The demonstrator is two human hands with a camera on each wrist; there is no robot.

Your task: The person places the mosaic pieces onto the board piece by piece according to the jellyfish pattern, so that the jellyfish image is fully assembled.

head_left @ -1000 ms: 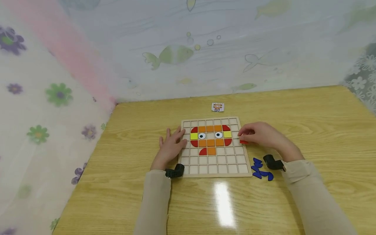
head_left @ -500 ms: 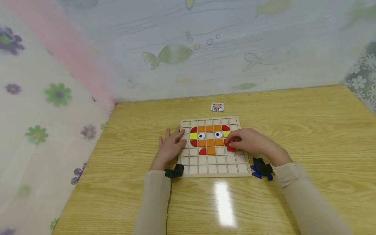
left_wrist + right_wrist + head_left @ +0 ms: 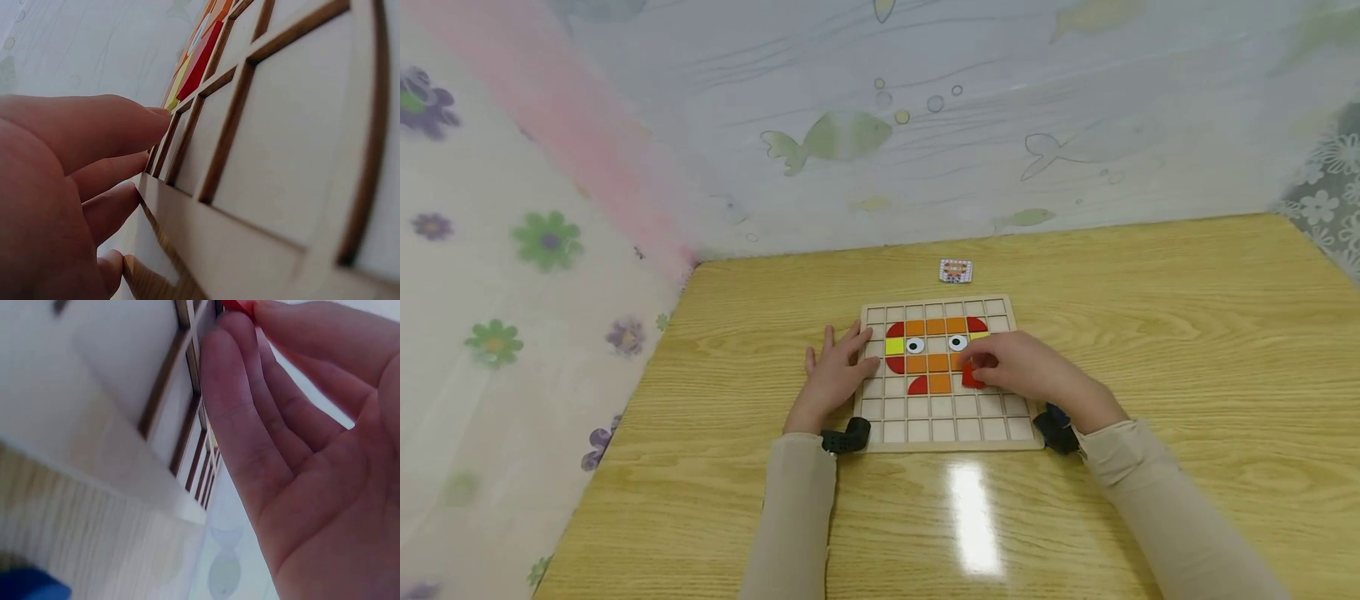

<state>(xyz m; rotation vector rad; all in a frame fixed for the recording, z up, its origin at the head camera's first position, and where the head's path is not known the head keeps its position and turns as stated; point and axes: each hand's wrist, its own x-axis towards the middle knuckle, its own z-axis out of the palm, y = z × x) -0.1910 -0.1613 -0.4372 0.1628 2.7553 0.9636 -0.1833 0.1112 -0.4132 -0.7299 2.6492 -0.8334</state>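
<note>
A wooden grid board lies on the table, with red, orange and yellow pieces and two round eye pieces set in its upper and middle cells. My right hand pinches a red piece between thumb and fingers, low over the board to the right of the orange square. The same red piece shows only in part at the top of the right wrist view. Spread fingers of my left hand rest on the board's left edge, holding nothing; in the left wrist view the thumb and fingertips touch the frame.
Behind the board lies a small picture card. Blue pieces sit off the board's right side, mostly hidden by the right wrist camera. A patterned wall stands behind the table.
My right hand has moved left from beyond the board's right edge to over its cells, bringing the red piece along. The left hand has stayed in place.
</note>
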